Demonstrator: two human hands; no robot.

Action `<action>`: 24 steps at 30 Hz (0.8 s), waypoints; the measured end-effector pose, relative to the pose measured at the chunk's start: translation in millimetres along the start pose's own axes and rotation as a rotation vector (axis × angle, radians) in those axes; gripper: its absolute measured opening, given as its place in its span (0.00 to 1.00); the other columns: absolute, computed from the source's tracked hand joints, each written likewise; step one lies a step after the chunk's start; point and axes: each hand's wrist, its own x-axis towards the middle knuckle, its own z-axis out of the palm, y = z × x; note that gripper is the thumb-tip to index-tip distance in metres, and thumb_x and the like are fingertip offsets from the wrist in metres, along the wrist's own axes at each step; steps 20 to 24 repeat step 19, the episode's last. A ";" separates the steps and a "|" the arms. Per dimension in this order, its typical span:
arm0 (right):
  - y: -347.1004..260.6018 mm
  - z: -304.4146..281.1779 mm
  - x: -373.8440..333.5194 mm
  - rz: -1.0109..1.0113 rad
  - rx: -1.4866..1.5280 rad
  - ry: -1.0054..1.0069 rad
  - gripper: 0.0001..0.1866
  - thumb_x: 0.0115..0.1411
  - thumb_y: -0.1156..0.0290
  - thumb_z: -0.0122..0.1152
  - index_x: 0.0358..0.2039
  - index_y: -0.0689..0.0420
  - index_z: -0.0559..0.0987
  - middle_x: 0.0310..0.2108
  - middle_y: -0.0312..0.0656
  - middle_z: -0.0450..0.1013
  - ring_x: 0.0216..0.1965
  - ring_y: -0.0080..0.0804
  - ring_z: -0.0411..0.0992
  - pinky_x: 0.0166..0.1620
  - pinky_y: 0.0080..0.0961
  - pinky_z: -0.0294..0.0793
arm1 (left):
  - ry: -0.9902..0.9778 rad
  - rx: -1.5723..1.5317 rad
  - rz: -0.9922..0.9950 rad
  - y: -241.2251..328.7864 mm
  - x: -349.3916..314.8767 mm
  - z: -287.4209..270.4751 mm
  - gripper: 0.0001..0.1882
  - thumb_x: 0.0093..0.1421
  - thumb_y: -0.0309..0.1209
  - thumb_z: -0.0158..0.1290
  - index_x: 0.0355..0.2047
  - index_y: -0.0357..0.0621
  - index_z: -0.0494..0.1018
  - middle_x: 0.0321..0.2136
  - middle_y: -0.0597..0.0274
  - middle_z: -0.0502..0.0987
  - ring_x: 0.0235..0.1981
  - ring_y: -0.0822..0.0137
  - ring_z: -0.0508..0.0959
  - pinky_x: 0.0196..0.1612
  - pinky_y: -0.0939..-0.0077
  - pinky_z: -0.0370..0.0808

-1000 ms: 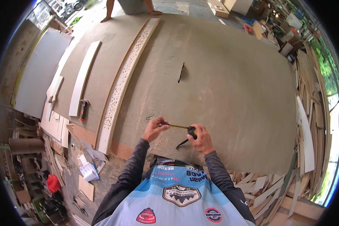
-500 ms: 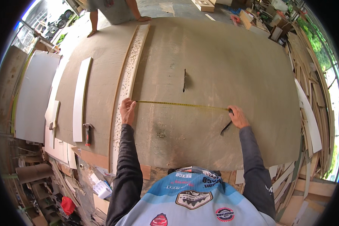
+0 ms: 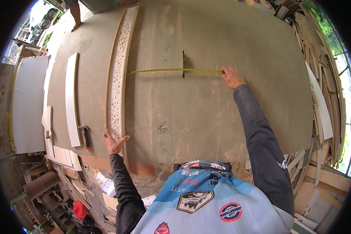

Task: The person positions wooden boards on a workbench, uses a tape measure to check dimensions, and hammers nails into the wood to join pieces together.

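Note:
My right hand [image 3: 233, 77] is closed around a tape measure, whose case is mostly hidden in the fingers. Its yellow blade [image 3: 160, 70] stretches leftward, the free end near the right edge of a long speckled strip [image 3: 119, 43]. Midway, the blade crosses a thin dark slot or stick [image 3: 183, 58]; I cannot tell which. My left hand [image 3: 114, 142] lies across the near part of the strip, thumb and fingers spread to either side. Beneath everything is a large grey-brown sheet [image 3: 222, 128].
Left of the strip lie a white board [image 3: 71, 97] and a hammer [image 3: 84, 136] with a red-and-black handle. Another person's hand [image 3: 75, 26] rests at the far left edge. Timber offcuts [image 3: 320, 78] are stacked along the right; a brown roll [image 3: 41, 185] sits lower left.
My left hand has left the tape's end and come nearer along the strip. My right hand has carried the tape measure farther away, so the blade now crosses the dark line. The view has shifted.

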 end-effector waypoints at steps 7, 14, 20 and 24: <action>-13.1 1.9 2.1 -0.048 -0.027 0.025 0.19 0.65 0.62 0.50 0.54 0.51 0.72 0.48 0.50 0.71 0.49 0.55 0.69 0.55 0.47 0.71 | 0.021 0.109 -0.037 2.8 3.4 10.4 0.75 0.30 0.53 0.75 0.74 0.53 0.41 0.61 0.34 0.56 0.63 0.37 0.59 0.64 0.44 0.57; -29.1 2.4 3.8 -0.035 -0.016 0.019 0.19 0.65 0.62 0.50 0.55 0.53 0.72 0.49 0.51 0.71 0.50 0.53 0.69 0.57 0.46 0.69 | 0.067 0.101 -0.004 -10.8 6.8 19.3 0.70 0.36 0.52 0.73 0.74 0.56 0.41 0.61 0.32 0.56 0.63 0.36 0.59 0.62 0.41 0.58; -27.8 3.4 1.5 -0.030 -0.048 -0.003 0.21 0.65 0.61 0.52 0.57 0.52 0.72 0.52 0.52 0.70 0.53 0.52 0.69 0.59 0.43 0.68 | 0.058 0.107 -0.017 -10.1 6.4 19.8 0.69 0.37 0.53 0.72 0.74 0.57 0.41 0.62 0.34 0.56 0.64 0.36 0.58 0.62 0.39 0.57; -27.8 3.4 1.5 -0.030 -0.048 -0.003 0.21 0.65 0.61 0.52 0.57 0.52 0.72 0.52 0.52 0.70 0.53 0.52 0.69 0.59 0.43 0.68 | 0.058 0.107 -0.017 -10.1 6.4 19.8 0.69 0.37 0.53 0.72 0.74 0.57 0.41 0.62 0.34 0.56 0.64 0.36 0.58 0.62 0.39 0.57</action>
